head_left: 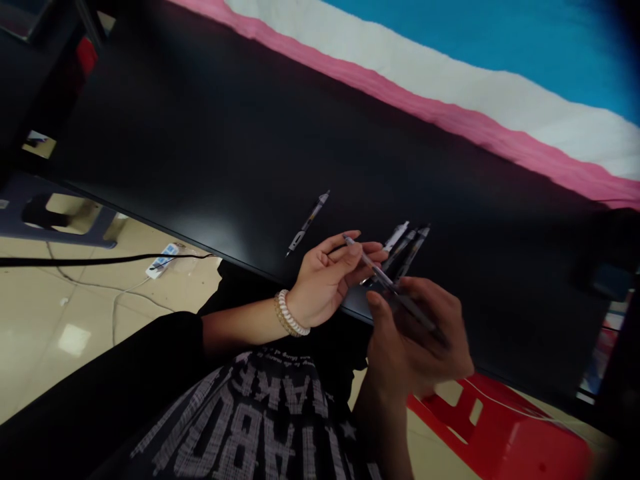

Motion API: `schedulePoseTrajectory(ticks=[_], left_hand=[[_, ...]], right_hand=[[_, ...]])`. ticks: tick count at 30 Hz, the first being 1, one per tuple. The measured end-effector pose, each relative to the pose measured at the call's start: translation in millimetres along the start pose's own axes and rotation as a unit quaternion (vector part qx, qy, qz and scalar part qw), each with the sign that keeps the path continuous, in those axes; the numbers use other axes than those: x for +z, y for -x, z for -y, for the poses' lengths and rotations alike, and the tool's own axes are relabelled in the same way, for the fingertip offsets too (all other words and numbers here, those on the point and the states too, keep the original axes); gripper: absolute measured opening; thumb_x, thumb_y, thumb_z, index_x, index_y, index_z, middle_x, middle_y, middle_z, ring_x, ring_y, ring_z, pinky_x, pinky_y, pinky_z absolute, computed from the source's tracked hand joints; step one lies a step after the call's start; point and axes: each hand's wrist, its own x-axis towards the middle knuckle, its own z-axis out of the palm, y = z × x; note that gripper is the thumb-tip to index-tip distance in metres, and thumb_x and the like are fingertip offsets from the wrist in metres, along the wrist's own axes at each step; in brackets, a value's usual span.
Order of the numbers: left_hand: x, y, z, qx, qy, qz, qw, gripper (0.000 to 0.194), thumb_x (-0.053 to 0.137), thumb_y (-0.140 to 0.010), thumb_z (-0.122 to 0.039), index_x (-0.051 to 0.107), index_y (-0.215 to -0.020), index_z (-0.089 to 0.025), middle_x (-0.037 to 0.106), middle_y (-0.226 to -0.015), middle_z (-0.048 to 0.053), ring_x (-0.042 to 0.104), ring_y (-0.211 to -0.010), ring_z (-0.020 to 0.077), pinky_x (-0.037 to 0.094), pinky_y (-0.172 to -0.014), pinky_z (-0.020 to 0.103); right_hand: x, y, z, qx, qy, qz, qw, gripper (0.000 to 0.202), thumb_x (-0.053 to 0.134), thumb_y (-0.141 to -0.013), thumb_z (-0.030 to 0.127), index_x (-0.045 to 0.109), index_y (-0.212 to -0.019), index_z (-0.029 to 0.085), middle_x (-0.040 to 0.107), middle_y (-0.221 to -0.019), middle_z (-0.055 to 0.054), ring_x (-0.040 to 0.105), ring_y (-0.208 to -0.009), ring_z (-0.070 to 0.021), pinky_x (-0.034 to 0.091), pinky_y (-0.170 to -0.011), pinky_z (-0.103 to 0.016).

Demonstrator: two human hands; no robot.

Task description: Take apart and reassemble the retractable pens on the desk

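My left hand (327, 277), with a white coil band and a beaded bracelet at its wrist, pinches one end of a clear-barrelled pen (381, 276) between thumb and fingers. The pen slants down to the right into my right hand (425, 340), whose fingers are curled about its darker end and partly smeared by motion. Just beyond my hands, several similar pens (413, 251) lie side by side on the black table, partly covered by my fingers. A separate pen (309, 223) rests on the table to the left of them.
The black table (210, 133) runs across the view, bordered at the back by pink, white and blue cloth (450, 73). A red stool (520, 433) stands below right. On the tiled floor lies a power strip (163, 261) with cables.
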Motion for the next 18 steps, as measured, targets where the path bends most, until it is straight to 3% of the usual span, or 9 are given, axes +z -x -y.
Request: schedulePoseTrajectory(ticks=[2, 6, 9, 11, 14, 16, 18], left_hand=[[-1.5, -2, -2, 0.021, -0.006, -0.002, 1.0, 0.018, 0.072, -0.088, -0.014, 0.065, -0.105, -0.014, 0.076, -0.097, 0.007, 0.075, -0.096, 0.0205, 0.055, -0.095, 0.037], [-4.2, -3, -5, 0.061, -0.037, 0.011, 0.997, 0.025, 0.076, -0.085, -0.019, 0.064, -0.108, -0.016, 0.076, -0.099, 0.006, 0.075, -0.097, 0.0213, 0.056, -0.093, 0.036], [-5.5, -2, -6, 0.086, -0.07, 0.031, 0.993, 0.037, 0.082, -0.08, -0.026, 0.064, -0.111, -0.018, 0.077, -0.098, 0.006, 0.075, -0.098, 0.0232, 0.056, -0.094, 0.038], [-6.5, -3, -7, 0.106, -0.087, 0.035, 0.99, 0.039, 0.083, -0.079, -0.028, 0.064, -0.112, -0.018, 0.077, -0.098, 0.006, 0.076, -0.095, 0.0227, 0.056, -0.092, 0.038], [-8.2, -4, -9, 0.133, -0.098, 0.026, 0.986, 0.039, 0.083, -0.078, -0.028, 0.064, -0.111, -0.018, 0.077, -0.096, 0.005, 0.076, -0.091, 0.0206, 0.058, -0.089, 0.035], [-9.1, -4, -10, 0.141, -0.102, 0.027, 0.984, 0.039, 0.084, -0.078, -0.028, 0.064, -0.11, -0.017, 0.077, -0.095, 0.005, 0.076, -0.088, 0.0194, 0.059, -0.086, 0.032], [-9.4, -4, -12, 0.145, -0.109, 0.031, 0.983, 0.039, 0.084, -0.078, -0.028, 0.065, -0.109, -0.017, 0.078, -0.094, 0.005, 0.076, -0.088, 0.0186, 0.059, -0.084, 0.03]], right_hand=[[-6, -1, -2, -0.013, 0.005, 0.017, 1.0, 0.045, 0.09, -0.069, 0.02, 0.072, -0.111, 0.02, 0.072, -0.105, -0.007, 0.07, -0.076, -0.0184, 0.059, -0.057, -0.031], [-17, -1, -6, -0.099, 0.045, 0.033, 0.994, 0.023, 0.084, -0.073, 0.009, 0.077, -0.09, 0.022, 0.077, -0.092, -0.003, 0.074, -0.074, -0.0192, 0.061, -0.063, -0.033], [-18, 2, -6, -0.031, 0.059, 0.05, 0.997, 0.019, 0.078, -0.081, 0.011, 0.077, -0.096, 0.021, 0.076, -0.075, 0.001, 0.072, -0.06, -0.0156, 0.059, -0.056, -0.028], [-17, 4, -5, 0.034, 0.037, 0.051, 0.997, 0.03, 0.079, -0.082, 0.017, 0.073, -0.111, 0.02, 0.076, -0.079, 0.0, 0.074, -0.063, -0.0165, 0.061, -0.056, -0.027], [-16, 6, -6, 0.024, 0.014, 0.059, 0.998, 0.035, 0.083, -0.078, 0.02, 0.072, -0.111, 0.02, 0.078, -0.092, -0.003, 0.077, -0.077, -0.0194, 0.065, -0.066, -0.031], [-17, 7, -8, 0.016, 0.026, 0.094, 0.995, 0.015, 0.077, -0.084, 0.02, 0.075, -0.099, 0.021, 0.078, -0.084, -0.002, 0.076, -0.07, -0.0168, 0.064, -0.064, -0.029], [-19, 10, -9, 0.048, 0.033, 0.103, 0.993, 0.015, 0.074, -0.087, 0.023, 0.074, -0.101, 0.02, 0.078, -0.082, -0.002, 0.075, -0.066, -0.0157, 0.063, -0.06, -0.027]])
